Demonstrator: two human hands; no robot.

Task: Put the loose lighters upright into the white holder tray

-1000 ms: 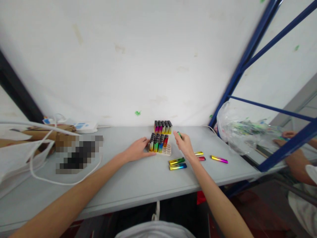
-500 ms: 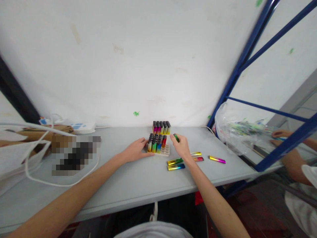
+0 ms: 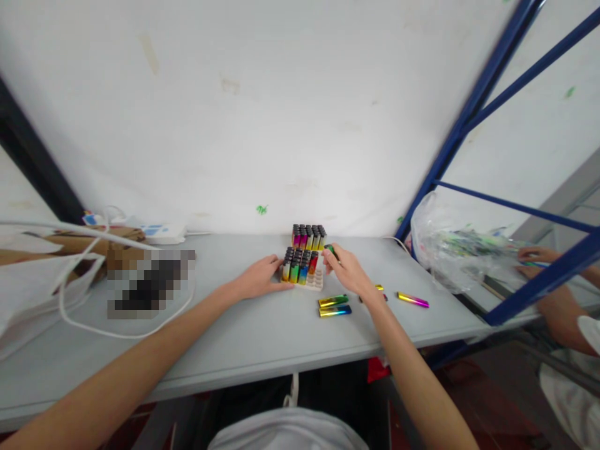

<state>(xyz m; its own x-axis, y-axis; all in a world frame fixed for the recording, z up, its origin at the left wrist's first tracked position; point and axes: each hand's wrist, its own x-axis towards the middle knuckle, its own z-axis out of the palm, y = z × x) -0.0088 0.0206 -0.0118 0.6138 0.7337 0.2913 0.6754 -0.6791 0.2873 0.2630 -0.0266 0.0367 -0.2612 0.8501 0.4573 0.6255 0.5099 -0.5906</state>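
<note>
A white slotted tray (image 3: 315,284) stands on the grey table (image 3: 262,337), partly filled with several upright rainbow-coloured lighters (image 3: 298,267). My left hand (image 3: 259,278) rests flat against the tray's left side, fingers stretched out. My right hand (image 3: 345,270) is pinched round a green lighter (image 3: 330,250), held at the tray's right edge above its bare slots. A second full block of lighters (image 3: 308,237) stands just behind the tray.
Several loose lighters (image 3: 334,305) lie on the table right of the tray, one further out (image 3: 413,300). A power strip (image 3: 162,232), white cable and cardboard sit at the left. A clear plastic bag (image 3: 445,250) and blue frame (image 3: 469,119) stand right; another person's hands (image 3: 534,255) are beyond.
My right hand has carried the green lighter leftward, up to the tray's right edge. My left hand has stayed against the tray.
</note>
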